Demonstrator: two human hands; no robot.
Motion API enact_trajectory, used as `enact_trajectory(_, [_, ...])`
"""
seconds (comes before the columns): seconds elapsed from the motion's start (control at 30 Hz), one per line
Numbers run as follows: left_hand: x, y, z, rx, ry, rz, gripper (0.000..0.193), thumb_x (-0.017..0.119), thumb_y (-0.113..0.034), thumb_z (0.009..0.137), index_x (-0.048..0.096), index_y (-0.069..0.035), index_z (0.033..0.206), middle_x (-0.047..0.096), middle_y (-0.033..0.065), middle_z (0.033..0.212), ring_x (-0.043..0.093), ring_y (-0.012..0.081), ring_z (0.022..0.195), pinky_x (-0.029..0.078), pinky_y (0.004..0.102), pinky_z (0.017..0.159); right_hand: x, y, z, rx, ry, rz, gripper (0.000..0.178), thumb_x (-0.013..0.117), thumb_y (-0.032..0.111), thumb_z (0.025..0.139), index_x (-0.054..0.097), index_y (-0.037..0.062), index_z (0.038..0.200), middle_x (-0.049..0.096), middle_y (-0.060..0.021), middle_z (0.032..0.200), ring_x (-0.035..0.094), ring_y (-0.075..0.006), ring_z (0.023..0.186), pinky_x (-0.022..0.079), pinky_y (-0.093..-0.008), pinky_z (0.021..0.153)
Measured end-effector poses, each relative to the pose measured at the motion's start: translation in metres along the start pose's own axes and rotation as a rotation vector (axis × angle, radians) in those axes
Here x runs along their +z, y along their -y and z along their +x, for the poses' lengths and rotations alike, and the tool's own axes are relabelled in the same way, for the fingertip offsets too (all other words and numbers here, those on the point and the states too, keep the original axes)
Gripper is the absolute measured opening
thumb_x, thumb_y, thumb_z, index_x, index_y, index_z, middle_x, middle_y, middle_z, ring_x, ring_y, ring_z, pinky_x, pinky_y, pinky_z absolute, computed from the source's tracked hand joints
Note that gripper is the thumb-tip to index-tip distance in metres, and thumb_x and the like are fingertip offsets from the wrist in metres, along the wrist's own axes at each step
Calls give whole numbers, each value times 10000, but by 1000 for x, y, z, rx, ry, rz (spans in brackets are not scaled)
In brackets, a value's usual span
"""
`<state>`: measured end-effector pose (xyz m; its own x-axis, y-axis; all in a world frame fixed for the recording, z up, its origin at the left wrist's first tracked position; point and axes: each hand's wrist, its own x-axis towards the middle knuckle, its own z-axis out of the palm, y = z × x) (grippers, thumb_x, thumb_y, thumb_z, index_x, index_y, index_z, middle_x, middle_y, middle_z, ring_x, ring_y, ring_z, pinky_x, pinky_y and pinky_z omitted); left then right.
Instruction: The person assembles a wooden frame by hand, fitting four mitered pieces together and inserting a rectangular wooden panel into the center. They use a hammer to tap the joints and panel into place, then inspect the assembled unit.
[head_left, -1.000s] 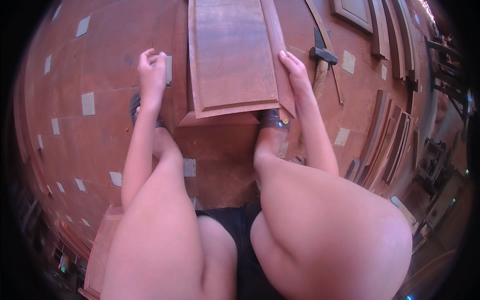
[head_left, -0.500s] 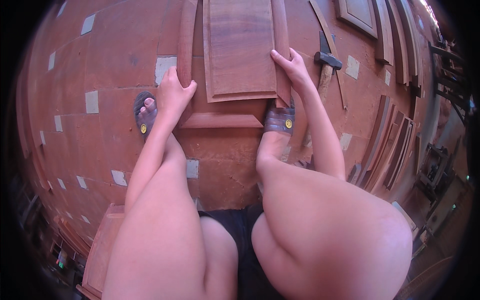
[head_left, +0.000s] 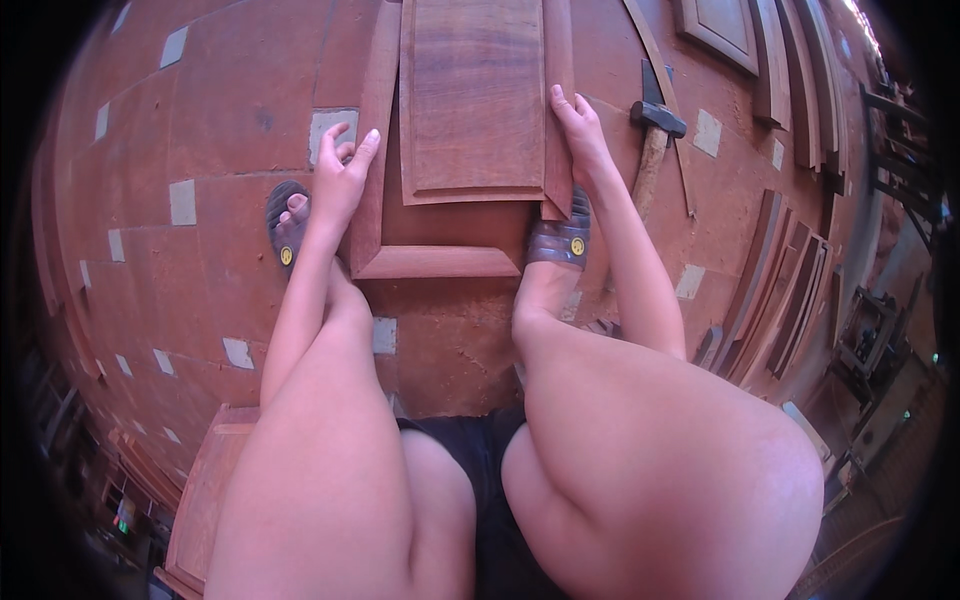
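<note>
A raised wooden panel (head_left: 472,100) lies between two long frame pieces on the floor. Its near end stops short of the bottom frame piece (head_left: 440,262), which meets the left frame piece (head_left: 373,160) at a mitred corner. My left hand (head_left: 342,180) is open beside the left piece, fingers apart and slightly curled, thumb up. On the other side my right hand (head_left: 582,140) holds the right frame piece (head_left: 558,170), thumb on top and fingers along its outer side. That piece's near end is apart from the bottom piece, close to my right sandal (head_left: 560,240).
A hammer (head_left: 657,122) lies to the right, by a thin wood strip (head_left: 660,80) and a dark flat blade (head_left: 655,85). Further right are another panel (head_left: 718,30), long boards (head_left: 790,80) and stacked strips (head_left: 770,280). My left sandal (head_left: 285,225) is left of the frame.
My left hand has let go of the left frame piece and opened. The bottom piece has come nearer, its corner now closed, and the panel has shifted slightly left. My right thumb has moved off the panel.
</note>
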<state>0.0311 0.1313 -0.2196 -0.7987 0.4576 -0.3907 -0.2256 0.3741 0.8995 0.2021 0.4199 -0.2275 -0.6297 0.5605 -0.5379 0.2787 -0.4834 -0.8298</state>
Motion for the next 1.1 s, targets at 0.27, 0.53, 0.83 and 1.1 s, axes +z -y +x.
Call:
enact_trajectory(0.27, [-7, 20, 8, -3, -42, -41, 447, 538, -390, 1041, 614, 28, 1181, 679, 85, 1040, 607, 125, 945, 481, 269, 840, -6, 2, 2, -8, -27, -79, 439, 656, 384, 973, 575, 3, 1176, 667, -85, 1083, 639, -129, 972, 520, -273, 848])
enact_trajectory(0.53, [-11, -11, 5, -177, -7, -345, 449, 509, -413, 1046, 630, 10, 1136, 693, 61, 975, 641, 110, 841, 521, 255, 758, -5, 24, -8, 82, -3, 15, 411, 657, 359, 971, 600, 1, 1165, 686, -84, 1072, 671, -137, 935, 551, -285, 818])
enact_trajectory(0.83, [-24, -1, 12, -330, 91, -527, 524, 444, -497, 1045, 643, -19, 1129, 704, 68, 920, 673, 144, 683, 564, 280, 599, 14, 70, -27, 209, 20, 158, 431, 643, 309, 976, 606, -69, 1179, 715, -150, 1042, 715, -175, 847, 594, -291, 745])
enact_trajectory(1.1, [-21, 7, -3, -307, 174, -424, 486, 470, -441, 1054, 638, -9, 1199, 704, 74, 1077, 671, 126, 925, 537, 258, 806, 32, 75, -36, -27, -94, -181, 410, 684, 354, 947, 617, -31, 1071, 686, -89, 949, 670, -119, 807, 546, -248, 721])
